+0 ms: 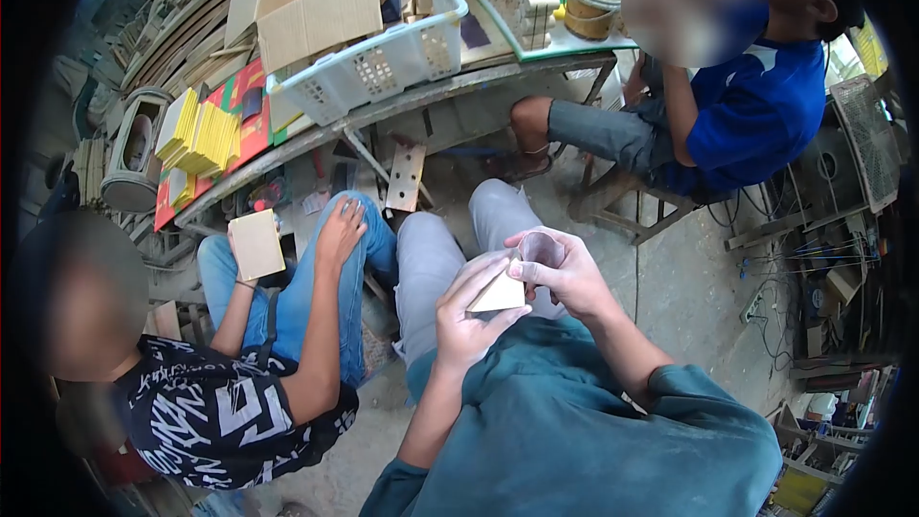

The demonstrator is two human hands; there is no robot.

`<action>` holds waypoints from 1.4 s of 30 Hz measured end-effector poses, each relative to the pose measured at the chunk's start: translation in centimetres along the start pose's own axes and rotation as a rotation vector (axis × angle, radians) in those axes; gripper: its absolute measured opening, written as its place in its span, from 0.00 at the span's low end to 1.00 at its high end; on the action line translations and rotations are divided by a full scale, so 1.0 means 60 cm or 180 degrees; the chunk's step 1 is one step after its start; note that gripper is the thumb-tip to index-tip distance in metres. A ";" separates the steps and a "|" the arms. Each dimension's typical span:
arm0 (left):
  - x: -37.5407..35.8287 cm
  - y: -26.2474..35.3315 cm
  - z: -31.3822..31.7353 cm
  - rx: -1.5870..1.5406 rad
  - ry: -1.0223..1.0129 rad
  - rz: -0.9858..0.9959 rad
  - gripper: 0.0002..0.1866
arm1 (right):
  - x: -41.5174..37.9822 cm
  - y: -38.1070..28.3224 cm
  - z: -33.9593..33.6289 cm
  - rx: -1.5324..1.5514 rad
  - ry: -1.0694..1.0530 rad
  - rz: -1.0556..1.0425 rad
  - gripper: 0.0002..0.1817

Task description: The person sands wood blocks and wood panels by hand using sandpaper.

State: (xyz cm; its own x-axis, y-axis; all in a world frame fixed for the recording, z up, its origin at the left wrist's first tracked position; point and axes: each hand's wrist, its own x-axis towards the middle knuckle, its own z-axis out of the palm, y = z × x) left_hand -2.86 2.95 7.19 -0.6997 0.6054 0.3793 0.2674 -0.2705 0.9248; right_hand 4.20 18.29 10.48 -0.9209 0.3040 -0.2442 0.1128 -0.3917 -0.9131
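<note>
A pale, flat-faced wooden block [500, 295] is in my left hand [461, 318], its fingers laid over the top and the thumb along the lower edge. My right hand [571, 278] is closed on a curled brownish sheet [544, 249] that looks like sandpaper. The right thumb presses at the block's upper right edge, so the two hands meet above my lap. Part of the block is hidden under the left fingers. Where the sheet touches the block I cannot make out.
A person on my left holds a square wooden piece [257, 245]. Another in a blue shirt [756, 105] sits at the right. On the workbench [383, 115] ahead stand a plastic basket [369, 77] with a cardboard box, stacked yellow-edged pieces [201, 134] and a bucket [591, 8].
</note>
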 end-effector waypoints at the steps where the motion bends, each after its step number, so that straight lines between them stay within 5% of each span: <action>1: 0.003 0.004 -0.001 0.0171 -0.0086 0.0075 0.29 | -0.001 -0.004 0.004 0.0023 -0.0004 0.0029 0.18; 8: 0.025 -0.015 -0.008 -0.0139 0.0040 -0.0122 0.30 | 0.028 -0.004 0.000 -0.0150 0.0178 -0.0205 0.20; 11: 0.043 -0.013 -0.014 -0.1461 0.0391 -0.0394 0.29 | 0.054 0.010 -0.019 0.0044 0.0350 -0.0252 0.14; 15: 0.065 -0.014 -0.019 -0.1523 0.0434 0.0072 0.31 | 0.056 0.004 -0.027 0.0077 0.0348 -0.0199 0.13; 18: 0.082 0.009 -0.020 -0.1184 0.0433 -0.0247 0.32 | 0.044 -0.017 -0.020 -0.0041 0.0125 -0.0379 0.17; 21: 0.093 0.017 -0.009 -0.1177 0.0358 -0.0058 0.34 | 0.032 -0.028 -0.016 -0.0851 -0.0225 -0.1458 0.26; 25: 0.097 0.022 0.004 -0.1145 0.0326 0.0010 0.34 | 0.024 -0.046 -0.018 -0.0998 -0.0294 -0.1953 0.28; 34: 0.093 0.008 0.012 -0.1153 0.0272 0.0007 0.33 | 0.051 0.009 -0.054 -0.0667 0.0060 -0.1514 0.19; 37: 0.088 -0.014 0.009 -0.1312 0.0313 -0.0037 0.31 | 0.091 0.082 -0.086 -0.1772 0.0700 -0.1336 0.12; 38: 0.082 -0.024 0.005 -0.1097 0.0354 -0.0076 0.29 | 0.097 0.106 -0.107 -0.2566 0.0626 -0.1698 0.14; 42: 0.050 -0.071 -0.009 -0.0902 0.0480 -0.0167 0.21 | 0.054 0.136 -0.120 -0.3612 0.0085 -0.1334 0.20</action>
State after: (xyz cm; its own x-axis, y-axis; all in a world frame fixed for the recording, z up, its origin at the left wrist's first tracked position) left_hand -6.47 5.53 4.37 -0.8035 0.5121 0.3035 0.0480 -0.4523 0.8906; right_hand 4.82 22.35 -0.12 -0.9579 0.2479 0.1450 0.0831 0.7224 -0.6865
